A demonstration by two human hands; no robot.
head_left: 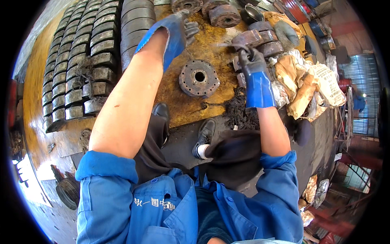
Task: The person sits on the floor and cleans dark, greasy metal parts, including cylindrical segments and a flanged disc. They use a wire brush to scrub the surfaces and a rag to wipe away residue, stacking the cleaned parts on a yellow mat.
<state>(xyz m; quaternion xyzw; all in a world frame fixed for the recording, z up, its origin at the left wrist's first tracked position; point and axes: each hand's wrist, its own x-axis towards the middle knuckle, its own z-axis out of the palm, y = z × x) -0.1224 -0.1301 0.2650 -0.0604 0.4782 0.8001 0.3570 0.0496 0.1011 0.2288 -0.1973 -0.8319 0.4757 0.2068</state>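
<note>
My left hand (189,30), in a grey-palmed glove with a blue cuff, reaches over the stained yellow plate (170,93). Its fingers are apart and nothing shows in them. Closed around a thin, blurred metal rod (228,44) is my right hand (250,59), in a dark glove with a blue cuff. The rod points left, in front of some rusty blocks (248,38); its exact kind cannot be made out. Between and below my hands lies a round, dark metal disc (199,78), with a centre hole and a ring of small holes.
Rows of dark metal segments (81,61) and a stack of smooth rings (138,24) stand at left. Rusty cylinders (224,16) lie at the far edge. Crumpled paper sacks (308,83) are heaped at right, beside dark shavings (241,112). My shoes (205,132) are close to the plate's near edge.
</note>
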